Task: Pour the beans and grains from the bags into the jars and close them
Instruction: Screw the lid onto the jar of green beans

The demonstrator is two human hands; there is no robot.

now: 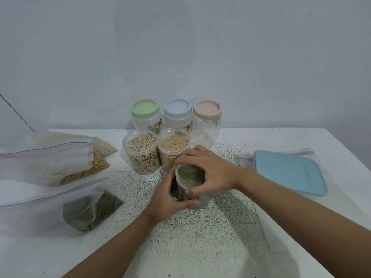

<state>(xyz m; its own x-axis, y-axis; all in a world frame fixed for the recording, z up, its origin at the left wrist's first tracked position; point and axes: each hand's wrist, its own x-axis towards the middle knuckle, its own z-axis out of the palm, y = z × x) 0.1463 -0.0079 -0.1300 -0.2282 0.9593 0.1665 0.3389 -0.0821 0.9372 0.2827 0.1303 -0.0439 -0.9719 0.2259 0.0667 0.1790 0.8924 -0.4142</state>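
Green beans (190, 174) sit in the clear jar (203, 201) held between both hands, the left hand (168, 201) wrapped round its side and the right hand (210, 171) curled over its top, with a speckled-bean jar (143, 157) just past the fingers.

Clear, glossy plastic is seen in the jars (143, 155), topped at the back by matt pastel plastic lids (145, 108). Thin, crinkled see-through film makes up the bags (46, 157). A rough speckled finish is shown on the worktop (200, 237).
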